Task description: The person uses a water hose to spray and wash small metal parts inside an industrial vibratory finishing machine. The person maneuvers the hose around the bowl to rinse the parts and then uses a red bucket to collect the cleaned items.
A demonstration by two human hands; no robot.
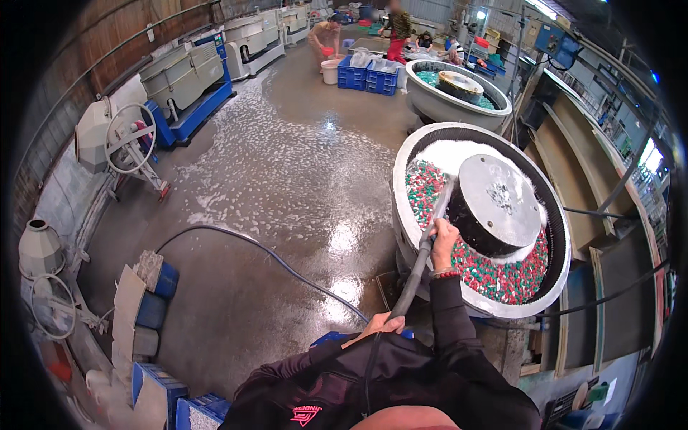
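Note:
My right hand [444, 242] is wrapped round the upper part of a long grey hose [413, 281], over the near-left rim of a large round tub [403, 229]. My left hand [380, 327] grips the same hose lower down, close to my body. The hose's pale far end reaches into the tub, beside the round metal-topped hub [499, 206] in its middle. Around the hub lie many small red, green and white pieces [502, 279], with white foam [459, 152] on the far side. Whether water leaves the hose is hard to tell.
A thin dark hose [269, 251] curves over the wet, foamy floor [287, 165]. Behind stands a second tub [494, 123] with green contents. Machines [183, 79] line the left wall; shelving [588, 172] stands right. Farther off, people work near blue crates [367, 76].

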